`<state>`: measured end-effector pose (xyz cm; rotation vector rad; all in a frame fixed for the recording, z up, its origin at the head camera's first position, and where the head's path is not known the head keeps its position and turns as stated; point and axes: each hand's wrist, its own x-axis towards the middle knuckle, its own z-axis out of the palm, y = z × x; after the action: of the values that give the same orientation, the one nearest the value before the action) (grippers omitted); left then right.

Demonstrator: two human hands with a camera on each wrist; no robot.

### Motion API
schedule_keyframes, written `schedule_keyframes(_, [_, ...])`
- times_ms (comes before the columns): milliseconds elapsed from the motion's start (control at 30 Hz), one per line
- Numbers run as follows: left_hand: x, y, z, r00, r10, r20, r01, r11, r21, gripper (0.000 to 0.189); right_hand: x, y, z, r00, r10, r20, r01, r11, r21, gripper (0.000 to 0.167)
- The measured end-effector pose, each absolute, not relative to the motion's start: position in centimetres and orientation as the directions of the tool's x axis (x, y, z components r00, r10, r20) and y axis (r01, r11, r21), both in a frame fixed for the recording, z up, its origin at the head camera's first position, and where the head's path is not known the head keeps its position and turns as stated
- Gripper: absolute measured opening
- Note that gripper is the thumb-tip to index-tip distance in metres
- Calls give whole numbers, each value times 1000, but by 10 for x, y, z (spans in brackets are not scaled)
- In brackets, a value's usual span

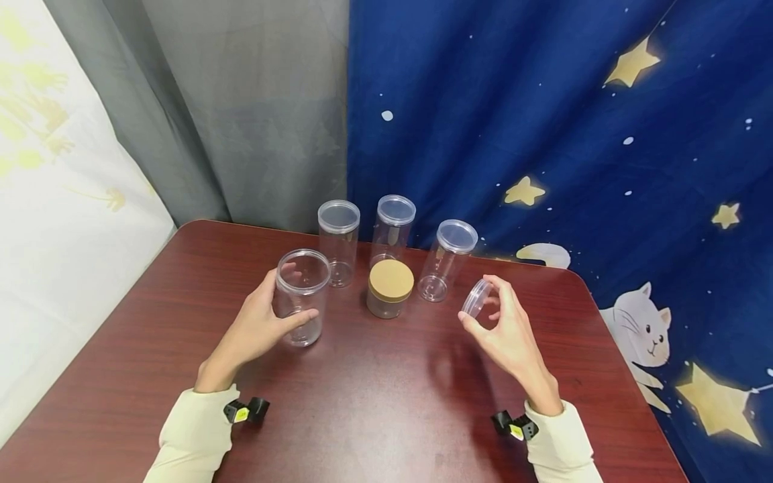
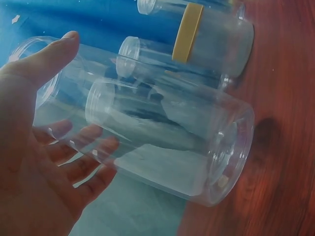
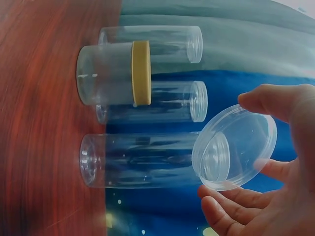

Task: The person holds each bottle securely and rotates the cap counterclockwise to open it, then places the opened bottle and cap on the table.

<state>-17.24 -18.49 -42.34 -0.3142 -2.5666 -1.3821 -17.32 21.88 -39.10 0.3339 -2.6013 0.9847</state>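
My left hand (image 1: 260,322) grips a tall clear plastic jar (image 1: 304,302) that has no lid on it, thumb on the near side and fingers round the far side. In the left wrist view the jar (image 2: 162,128) looks see-through with nothing inside, and its base is near the tabletop. On the right, my right hand (image 1: 510,329) pinches a round clear lid (image 1: 476,298) by its rim, tilted on edge above the table. The right wrist view has the lid (image 3: 235,147) between thumb and fingers, overlapping a standing jar behind it.
Three lidded clear jars stand toward the back: a left one (image 1: 339,241), a middle one (image 1: 392,228) and a right one (image 1: 447,261). A short jar with a tan lid (image 1: 391,280) stands in front of them. Curtains (image 1: 483,121) hang behind the reddish-brown table (image 1: 362,416).
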Motion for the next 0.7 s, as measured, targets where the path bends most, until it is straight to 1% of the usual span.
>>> schedule_keyframes(567, [-175,-208,-425,-960,-30,278,219,540,813,82,-176,235,-404,-948,-31,318,-231,753,-617,71])
schedule_keyframes(700, [-176,-212,-427,-955,-48,293,221,547,808,82,-176,239,-408,-952,-19,306,-213,756,-618,71])
